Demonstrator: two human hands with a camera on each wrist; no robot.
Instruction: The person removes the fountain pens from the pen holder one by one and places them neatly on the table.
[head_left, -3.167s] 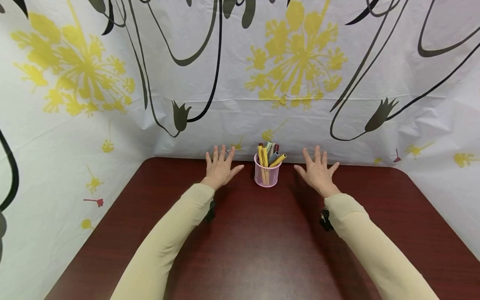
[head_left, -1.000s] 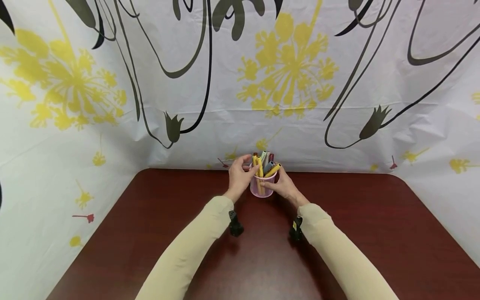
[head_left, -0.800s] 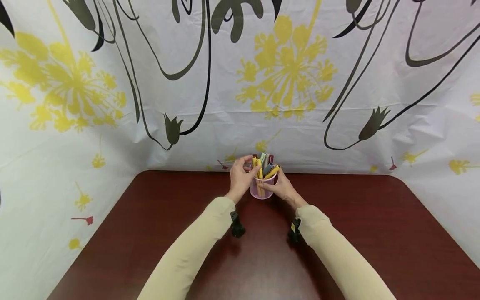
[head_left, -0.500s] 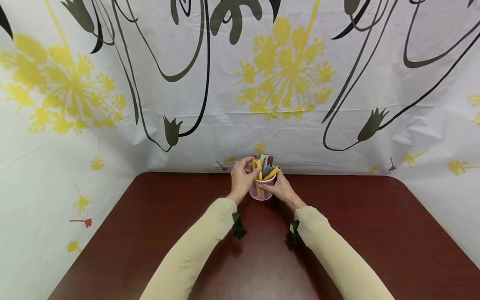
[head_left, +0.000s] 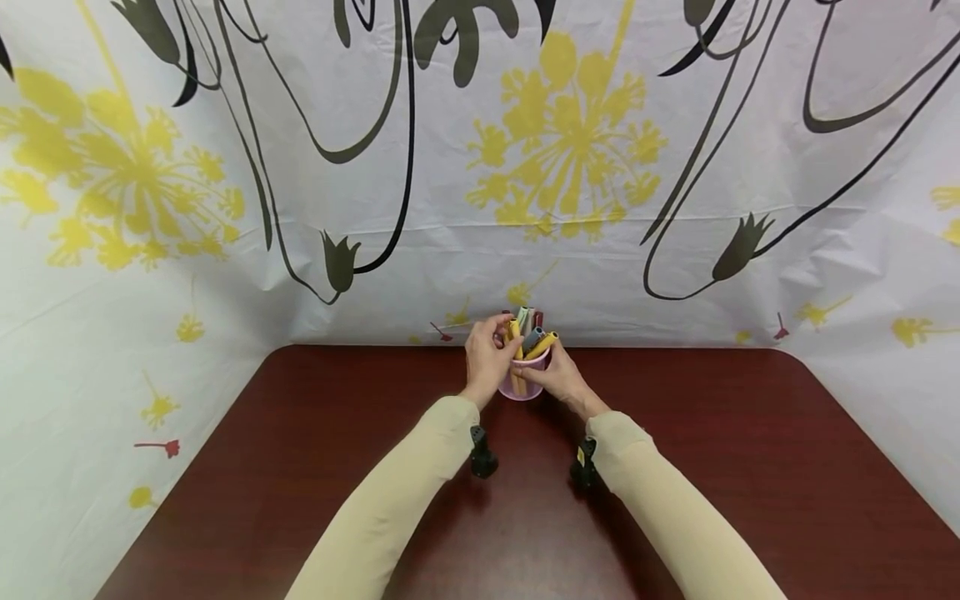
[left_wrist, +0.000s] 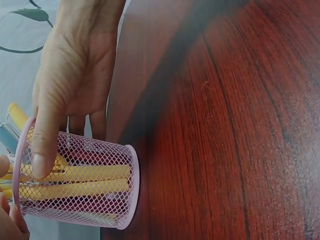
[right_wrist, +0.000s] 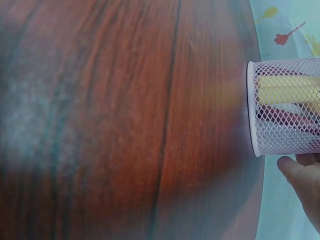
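Observation:
A pink mesh pen cup [head_left: 533, 389] stands upright near the table's far edge, with several markers in yellow, blue-grey, pale green and dark red. My right hand [head_left: 567, 380] holds the cup from its right side; the left wrist view shows its thumb [left_wrist: 46, 135] across the mesh. My left hand [head_left: 486, 360] is at the cup's left rim, thumb and finger pinching a yellow marker [head_left: 517, 332] at its upper end. In the left wrist view only fingertips [left_wrist: 11, 222] of the left hand enter at the lower left. Yellow markers [left_wrist: 95, 173] show through the mesh.
The dark red-brown table [head_left: 337, 433] has rounded far corners. A white sheet [head_left: 450, 200] printed with yellow flowers and dark stems hangs directly behind and at both sides. Small black devices [head_left: 482, 454] sit at both wrists.
Both hands have come in from open and spread on either side to the cup. The right has taken hold of the cup; the left has closed its fingers around a yellow marker.

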